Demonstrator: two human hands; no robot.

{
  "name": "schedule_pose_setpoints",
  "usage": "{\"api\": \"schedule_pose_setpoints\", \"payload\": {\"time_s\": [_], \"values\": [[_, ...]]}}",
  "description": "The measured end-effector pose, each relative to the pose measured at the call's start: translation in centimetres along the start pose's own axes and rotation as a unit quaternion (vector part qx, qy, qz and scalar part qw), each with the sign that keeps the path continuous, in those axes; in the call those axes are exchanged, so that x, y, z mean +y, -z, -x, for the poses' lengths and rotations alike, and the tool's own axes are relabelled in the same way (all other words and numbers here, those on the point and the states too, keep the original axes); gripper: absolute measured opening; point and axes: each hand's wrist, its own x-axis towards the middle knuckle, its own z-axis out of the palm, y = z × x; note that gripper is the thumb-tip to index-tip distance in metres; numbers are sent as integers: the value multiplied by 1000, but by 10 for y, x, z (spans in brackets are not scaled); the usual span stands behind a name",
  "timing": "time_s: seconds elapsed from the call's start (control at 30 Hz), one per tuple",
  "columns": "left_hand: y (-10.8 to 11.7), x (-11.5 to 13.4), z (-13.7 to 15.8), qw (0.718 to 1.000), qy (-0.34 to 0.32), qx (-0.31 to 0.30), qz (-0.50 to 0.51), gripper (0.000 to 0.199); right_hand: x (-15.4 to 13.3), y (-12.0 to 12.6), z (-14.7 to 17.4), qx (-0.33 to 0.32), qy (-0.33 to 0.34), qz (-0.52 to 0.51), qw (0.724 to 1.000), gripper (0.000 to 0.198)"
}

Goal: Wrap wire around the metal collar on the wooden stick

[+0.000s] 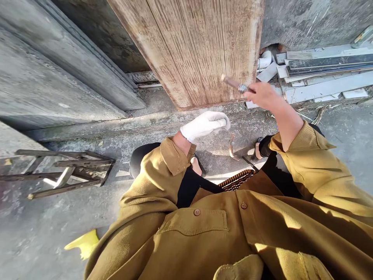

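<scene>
My left hand (205, 125) wears a white glove and hangs in front of the wooden board's lower edge, apart from it. Its fingers are curled together; whether a pale thing is in them I cannot tell. Bare, my right hand (264, 95) is closed round a slim brush-like tool (231, 82) with a brown body, a metal band and a pale tip. The tool points up and left over the brown, streaked wooden board (204, 50), which leans on the wall. Whether the tip touches the board is unclear. On the ground between my feet lies a curved tool (232, 147).
Grey slabs (67, 70) lean at the left. A small wooden frame (70, 169) lies on the ground below them, with a yellow scrap (84, 244) nearer me. Stacked boards (326, 70) and a white pipe (264, 60) are at the right by the wall.
</scene>
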Motion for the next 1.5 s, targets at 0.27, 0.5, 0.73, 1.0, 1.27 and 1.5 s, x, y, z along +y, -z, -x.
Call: {"api": "schedule_pose_setpoints", "payload": {"time_s": [0.27, 0.5, 0.73, 1.0, 1.27, 1.5], "values": [[19, -3, 4, 991, 4, 108, -79, 28, -29, -41, 20, -475, 136, 136, 859, 15], [23, -22, -10, 972, 33, 148, -177, 21, -31, -26, 24, -457, 187, -23, 869, 14], [-8, -40, -24, 994, 77, 30, -64, 24, -9, -18, 10, -218, 76, -96, 968, 24], [-10, -23, -15, 988, 49, -23, -146, 30, -14, -37, 2, -141, 9, 243, 960, 25], [11, -40, -15, 995, -13, 16, -97, 33, -25, -26, 22, -487, 139, 8, 862, 18], [-9, -26, -16, 992, -46, 8, 116, 61, -20, 10, 24, -101, 112, -362, 920, 30]]}}
